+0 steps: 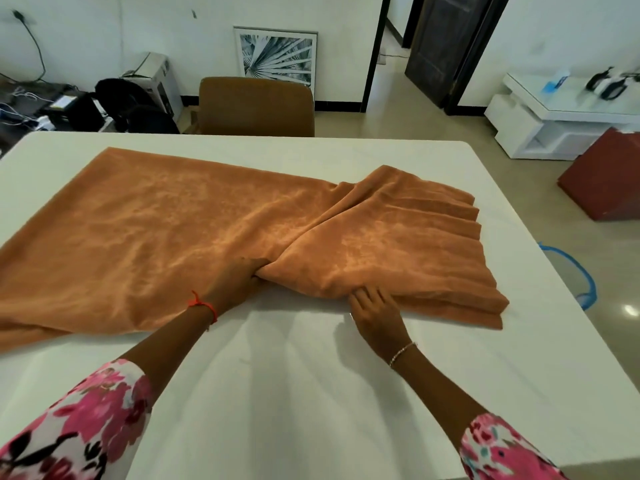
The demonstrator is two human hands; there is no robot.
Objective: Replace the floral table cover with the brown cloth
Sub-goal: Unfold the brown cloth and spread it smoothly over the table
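Note:
The brown cloth [166,230] lies on the white table [311,393]. Its left part is spread flat and hangs over the left edge; its right part is still folded in layers. My left hand [235,282] grips a bunched fold at the cloth's near edge, fingers buried in the fabric. My right hand [374,306] pinches the near edge of the folded part just to the right. No floral cover is in view.
A brown chair [256,105] stands at the table's far side. A framed picture [277,57] leans on the wall. A white low cabinet [561,116] and a red-brown box [606,174] are at the right. A blue-rimmed basket [585,282] sits by the right table edge.

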